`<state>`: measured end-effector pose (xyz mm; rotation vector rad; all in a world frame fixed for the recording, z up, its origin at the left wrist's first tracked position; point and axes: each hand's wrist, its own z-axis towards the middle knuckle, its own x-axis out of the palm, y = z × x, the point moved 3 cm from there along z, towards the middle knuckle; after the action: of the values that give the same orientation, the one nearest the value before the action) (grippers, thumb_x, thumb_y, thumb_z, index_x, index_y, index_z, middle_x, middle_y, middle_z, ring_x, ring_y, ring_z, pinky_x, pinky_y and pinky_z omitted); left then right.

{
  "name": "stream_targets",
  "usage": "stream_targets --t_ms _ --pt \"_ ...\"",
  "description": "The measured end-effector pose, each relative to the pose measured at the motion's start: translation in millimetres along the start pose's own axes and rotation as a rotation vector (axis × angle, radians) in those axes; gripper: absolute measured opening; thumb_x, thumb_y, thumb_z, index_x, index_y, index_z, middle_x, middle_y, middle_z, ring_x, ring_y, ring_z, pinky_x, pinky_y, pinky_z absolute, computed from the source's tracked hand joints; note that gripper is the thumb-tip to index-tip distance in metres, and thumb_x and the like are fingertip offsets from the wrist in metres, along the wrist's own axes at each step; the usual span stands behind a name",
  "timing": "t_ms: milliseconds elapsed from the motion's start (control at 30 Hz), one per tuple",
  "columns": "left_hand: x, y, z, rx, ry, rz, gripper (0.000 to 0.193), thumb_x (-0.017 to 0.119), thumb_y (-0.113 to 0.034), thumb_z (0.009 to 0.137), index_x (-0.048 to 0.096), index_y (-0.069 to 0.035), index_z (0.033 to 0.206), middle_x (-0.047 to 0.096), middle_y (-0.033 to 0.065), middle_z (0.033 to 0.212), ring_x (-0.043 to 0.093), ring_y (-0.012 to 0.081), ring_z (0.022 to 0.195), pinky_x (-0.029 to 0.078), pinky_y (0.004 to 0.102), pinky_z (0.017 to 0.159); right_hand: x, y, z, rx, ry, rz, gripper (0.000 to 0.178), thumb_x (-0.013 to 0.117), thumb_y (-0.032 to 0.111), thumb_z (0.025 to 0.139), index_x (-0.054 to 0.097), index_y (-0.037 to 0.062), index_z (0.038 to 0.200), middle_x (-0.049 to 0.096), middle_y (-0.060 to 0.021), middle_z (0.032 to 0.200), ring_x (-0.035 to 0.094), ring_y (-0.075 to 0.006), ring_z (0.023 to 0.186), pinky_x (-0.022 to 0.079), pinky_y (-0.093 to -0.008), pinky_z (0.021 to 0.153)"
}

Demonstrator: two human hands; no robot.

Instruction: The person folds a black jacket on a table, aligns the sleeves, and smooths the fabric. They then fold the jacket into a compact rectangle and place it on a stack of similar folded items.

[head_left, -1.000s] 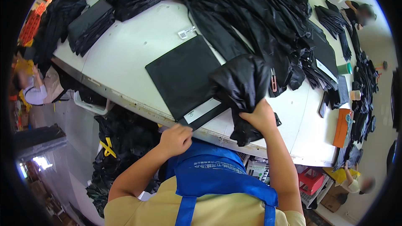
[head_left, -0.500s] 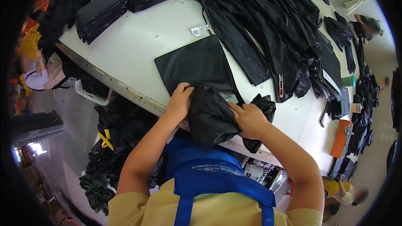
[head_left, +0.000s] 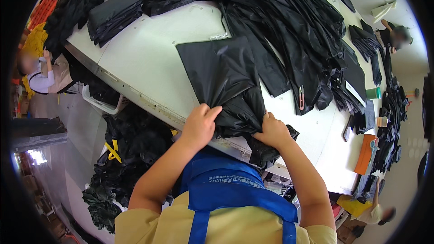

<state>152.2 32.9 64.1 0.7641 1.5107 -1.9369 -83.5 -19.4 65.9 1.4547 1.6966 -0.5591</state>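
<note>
A piece of smooth, shiny black fabric (head_left: 224, 70) lies over the table's near edge, flat at its far end and creased toward me. My left hand (head_left: 198, 127) is closed on its left edge, thumb and forefinger pinching the cloth. My right hand (head_left: 272, 132) grips the right edge, with its fingertips partly hidden by folds. Between my hands the fabric bunches up, and a crumpled black end (head_left: 264, 153) hangs over the table edge below my right hand. Small red-handled thread snips (head_left: 301, 97) lie on black cloth to the right.
Long black fabric pieces (head_left: 280, 13) heap across the white table (head_left: 135, 58). A folded black stack (head_left: 115, 13) sits at the far left. An orange box (head_left: 364, 154) and green roll (head_left: 373, 93) stand at right. Black cloth (head_left: 131, 153) piles below the table. Several people work around.
The bunched black fabric in my hands has been pulled down and spread flatter over the table. My hands have moved slightly down, and the white label beyond is now partly covered.
</note>
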Motion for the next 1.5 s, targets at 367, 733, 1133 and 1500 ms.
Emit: stream_targets --t_ms 367,733,1133,1500 --pt "13 -46 -12 0.104 -0.086 -0.169 0.034 0.057 0.010 0.070 0.056 -0.003 0.102 0.055 0.0151 0.083 0.057 0.0340 0.076 0.047 0.0418 0.067 7 -11 -2 0.044 -0.054 0.454 0.113 0.075 0.030 0.064 0.008 0.0056 0.152 0.064 -0.0278 0.103 0.063 -0.0433 0.097 0.050 -0.0443 0.089" --pt "-10 -53 17 0.023 -0.117 -0.112 0.030 0.070 -0.007 0.075 0.053 -0.005 0.100 0.054 0.0118 0.088 0.057 0.0280 0.075 0.048 0.0369 0.065 -7 38 -22 -0.008 -0.208 0.140 0.102 0.073 0.028 0.066 0.020 0.0131 0.152 0.052 -0.0232 0.128 0.067 -0.0368 0.081 0.057 -0.0424 0.074" --pt "14 -95 52 0.341 -0.059 -0.053 0.005 0.061 -0.006 0.081 0.056 -0.005 0.084 0.059 0.0123 0.076 0.060 0.0307 0.071 0.049 0.0404 0.063 3 43 -8 -0.318 -0.547 -0.171 0.026 0.065 0.023 0.069 0.068 0.0008 0.083 0.061 -0.0266 0.113 0.064 -0.0293 0.063 0.055 -0.0364 0.061" --pt "53 18 26 0.019 -0.043 -0.691 0.089 0.062 0.011 0.076 0.016 -0.002 0.151 0.031 0.0164 0.152 0.035 0.0287 0.138 0.031 0.0385 0.112 -52 -4 -18 -0.051 -0.295 1.390 0.057 0.073 0.008 0.071 0.052 -0.0088 0.120 0.064 -0.0120 0.107 0.061 -0.0204 0.099 0.045 -0.0308 0.090"
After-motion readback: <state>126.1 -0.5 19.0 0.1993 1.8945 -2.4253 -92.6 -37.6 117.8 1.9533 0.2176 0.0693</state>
